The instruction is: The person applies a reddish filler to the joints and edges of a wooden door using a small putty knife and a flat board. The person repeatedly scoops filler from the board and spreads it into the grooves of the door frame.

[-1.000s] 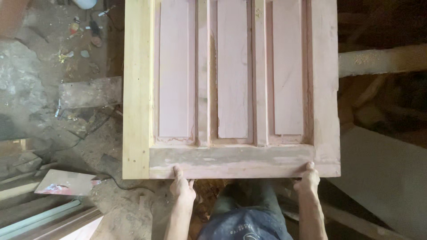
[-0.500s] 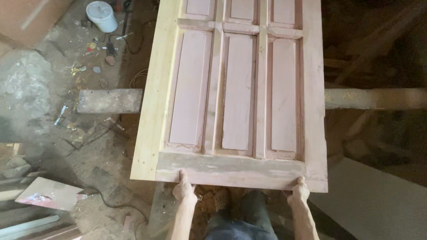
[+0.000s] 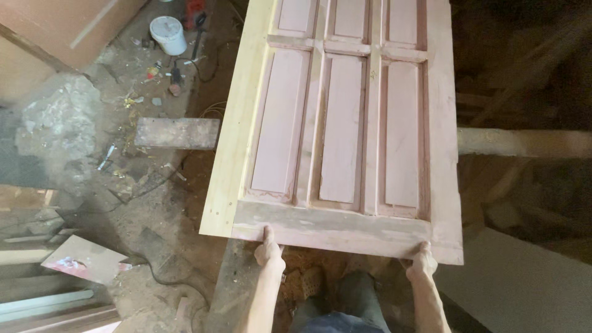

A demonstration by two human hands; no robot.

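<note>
Both hands at bottom of frame, gripping the near edge of a large pinkish wooden panelled door (image 3: pixel 345 123). Left hand (image 3: pixel 269 250) closed on the bottom rail near its left end, thumb up on the top face, fingers hidden underneath. Right hand (image 3: pixel 423 259) closed on the same rail near the right corner, same thumb-over grip. Hands set wide apart, probably to balance the width and stop the slab twisting. Forearms straight out from the body, dark trousers (image 3: pixel 336 305) visible between them.

Door lying roughly flat, face up, long axis running away from the person, slightly skewed to the right. Three tall recessed panels in the near section, three more beyond a cross rail, far end cut off by the frame. Pale yellowish wood strip (image 3: pixel 237 123) running down the left edge, lighter than the rest. Door resting across a rough grey timber beam (image 3: pixel 177 132) that sticks out on the left and again on the right, so mid-span carried by the beam and the near end carried by the hands.

Below and left: dusty dirt floor (image 3: pixel 80 123) with rubble and scraps, a flat board offcut with red marks (image 3: pixel 83 259), a black cable snaking past. Farther left: white plastic bucket (image 3: pixel 168 34), small tools and debris near it. Right side dark, pale sheet at lower right.
</note>
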